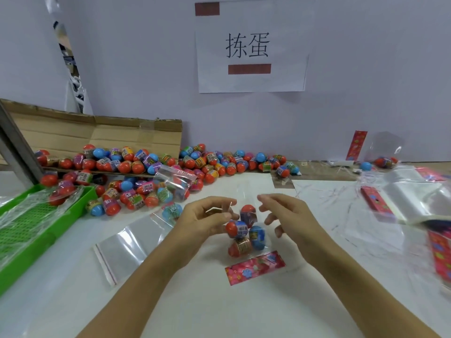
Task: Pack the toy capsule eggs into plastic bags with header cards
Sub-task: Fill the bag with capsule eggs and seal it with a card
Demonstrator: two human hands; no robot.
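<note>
A clear plastic bag (247, 191) lies on the white table in front of me, its mouth pointing away. Several capsule eggs (238, 229), red and blue, sit inside it. A pink flowered header card (255, 267) is at the bag's near end. My left hand (205, 218) pinches the bag's left edge near the mouth. My right hand (290, 215) pinches the right edge with thumb and forefinger. A large pile of loose eggs (136, 164) spreads along the back left.
An empty zip bag (122, 250) lies left of my arms. A green tray (29, 230) stands at the far left, with a torn cardboard box (97, 135) behind the pile. A stack of bags (410, 198) and more header cards (439, 254) lie at the right.
</note>
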